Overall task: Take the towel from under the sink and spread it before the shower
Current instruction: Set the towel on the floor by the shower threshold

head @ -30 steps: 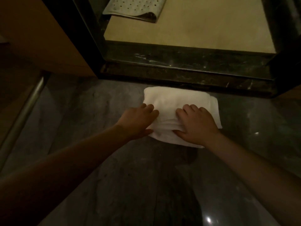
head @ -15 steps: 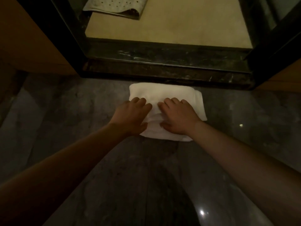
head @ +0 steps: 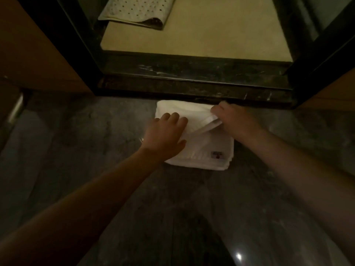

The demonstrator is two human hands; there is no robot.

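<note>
A folded white towel [head: 203, 148] lies on the dark marble floor right against the black threshold of the shower [head: 192, 85]. A small dark label shows near its front right corner. My left hand [head: 165, 135] rests flat on the towel's left part, fingers straight. My right hand [head: 233, 120] pinches the top layer at the towel's far right and lifts that fold up and to the right.
Inside the shower, a perforated rubber mat [head: 138, 11] lies folded on the beige floor. Black door frames [head: 318, 60] flank the opening. A wooden panel [head: 32, 54] and a metal bar [head: 16, 108] stand at the left. Grey marble floor [head: 76, 150] surrounds the towel.
My right hand moved from lying flat on the towel to its far right edge and took hold of the top layer, lifting it. The left hand stays pressed on the left side.
</note>
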